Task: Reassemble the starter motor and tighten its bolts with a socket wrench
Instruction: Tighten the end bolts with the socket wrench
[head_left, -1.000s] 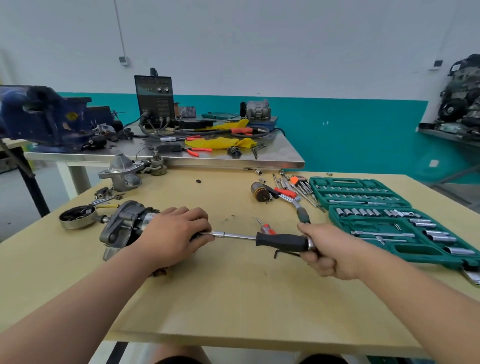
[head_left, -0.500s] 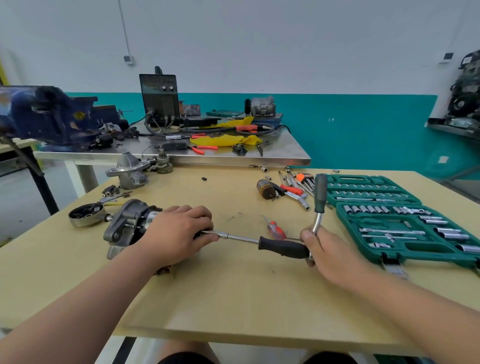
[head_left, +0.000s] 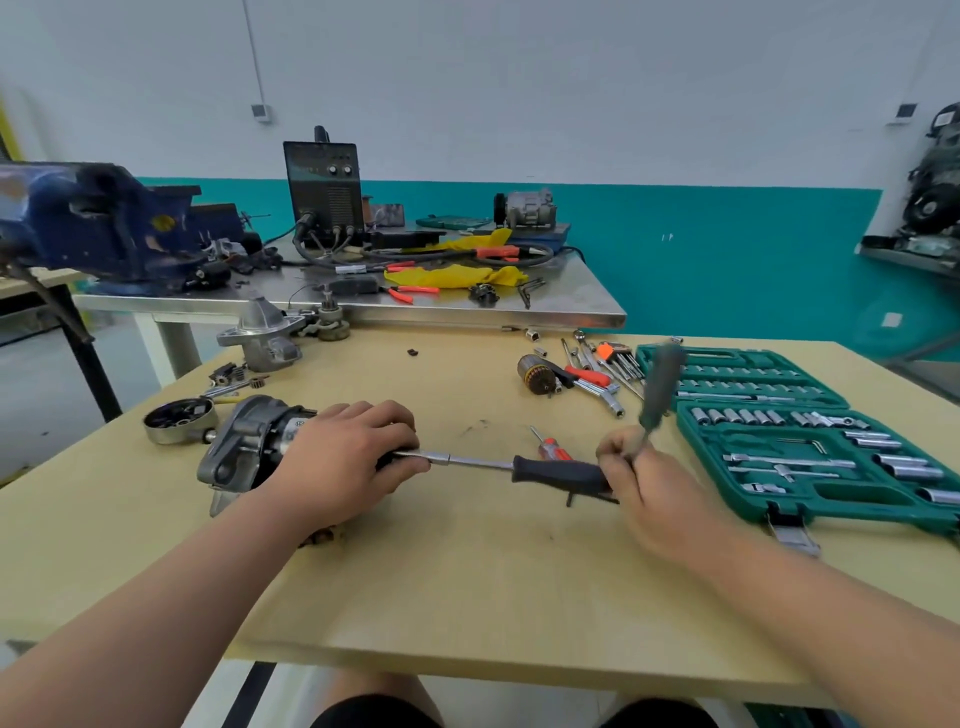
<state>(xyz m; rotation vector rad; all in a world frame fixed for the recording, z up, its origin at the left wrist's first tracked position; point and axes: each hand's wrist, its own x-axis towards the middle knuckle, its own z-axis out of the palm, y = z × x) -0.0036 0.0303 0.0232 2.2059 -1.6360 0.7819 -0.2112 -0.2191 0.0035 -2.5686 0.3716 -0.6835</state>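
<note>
fingers: the left hand (head_left: 337, 457) curls its fingers over the body of the starter motor (head_left: 244, 441) and grips it, the thumb lying along a metal shaft; the right hand (head_left: 641, 470) has its fingers curled round the lower end of the wrench (head_left: 660, 389); blur hides the exact pinch
starter motor: lies on its side on the wooden table (head_left: 467, 597); its grey end housing sticks out to the left of the gripping hand
driver: a long driver (head_left: 561, 475) with a black handle lies level just right of the starter motor; its shaft runs in under the left hand; the handle's far end meets the right hand
wrench: rises tilted from the right hand, dark grip uppermost, well to the right of the starter motor
red screwdriver (head_left: 553, 447): right of the starter motor, just behind the driver
round metal cup (head_left: 179, 418): just left of the starter motor
grey housing (head_left: 260, 335): behind the starter motor, upright
green socket case (head_left: 810, 447): open, far right of the starter motor
steel bench (head_left: 363, 309): well behind the starter motor, carrying a blue vise (head_left: 93, 223) and a black box (head_left: 324, 187)
</note>
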